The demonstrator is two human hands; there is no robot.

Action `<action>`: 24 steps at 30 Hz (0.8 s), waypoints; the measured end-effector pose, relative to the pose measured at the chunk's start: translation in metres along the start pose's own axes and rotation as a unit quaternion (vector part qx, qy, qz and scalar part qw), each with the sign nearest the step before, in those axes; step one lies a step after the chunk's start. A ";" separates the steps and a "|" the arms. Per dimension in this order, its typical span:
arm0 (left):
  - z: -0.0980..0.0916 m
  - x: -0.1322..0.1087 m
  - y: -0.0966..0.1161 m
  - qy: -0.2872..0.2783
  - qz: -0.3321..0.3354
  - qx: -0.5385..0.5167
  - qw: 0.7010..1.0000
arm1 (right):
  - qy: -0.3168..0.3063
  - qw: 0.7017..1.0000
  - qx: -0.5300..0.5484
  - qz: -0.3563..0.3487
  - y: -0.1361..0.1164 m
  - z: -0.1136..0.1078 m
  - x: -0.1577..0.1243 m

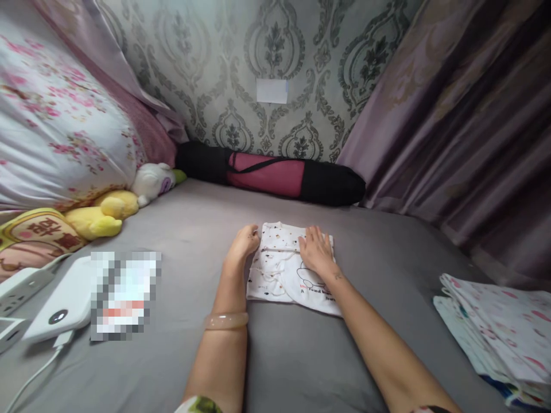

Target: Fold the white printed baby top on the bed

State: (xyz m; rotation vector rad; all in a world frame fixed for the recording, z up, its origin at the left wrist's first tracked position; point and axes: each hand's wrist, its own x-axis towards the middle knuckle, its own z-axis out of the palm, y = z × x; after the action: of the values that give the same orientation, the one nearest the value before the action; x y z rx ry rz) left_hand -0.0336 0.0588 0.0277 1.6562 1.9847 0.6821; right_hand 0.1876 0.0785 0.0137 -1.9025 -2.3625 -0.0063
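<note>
A small white baby garment [270,261], dotted with a tiny print and bearing a cartoon outline with lettering on its lower right, lies folded on the grey bed sheet. Thin ties cross its left half. Its upper part forms a folded-over band. My right hand [316,250] rests flat on the upper right of the garment, fingers stretched out. At the garment's upper left edge is my left hand [246,241], fingers curled in, with nothing visible in them. A pale bangle [227,321] circles my left forearm.
A stack of folded cloths [499,338] sits at the right. Leftward are a white power bank [64,301] with cable, a blurred-out flat object [127,295], a power strip [26,289] and plush toys [99,215]. A long black-and-red bag [267,175] lies along the wall.
</note>
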 end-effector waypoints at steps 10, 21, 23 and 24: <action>0.000 -0.002 0.002 -0.005 -0.023 0.010 1.000 | -0.067 0.986 0.063 -0.139 -0.038 0.010 -0.001; 0.003 -0.006 0.010 -0.040 -0.013 -0.014 0.999 | -0.044 0.994 0.086 -0.049 -0.072 -0.014 0.072; 0.005 -0.005 0.009 -0.048 -0.017 -0.015 0.999 | -0.066 0.992 0.097 -0.035 -0.078 -0.010 0.087; 0.007 -0.004 0.009 -0.053 -0.021 -0.016 0.998 | -0.075 0.991 0.101 -0.034 -0.080 -0.008 0.092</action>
State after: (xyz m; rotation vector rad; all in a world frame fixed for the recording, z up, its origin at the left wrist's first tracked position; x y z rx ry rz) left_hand -0.0217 0.0563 0.0288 1.5946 1.9190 0.5951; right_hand 0.0907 0.1503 0.0348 -1.7859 -2.4124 0.3694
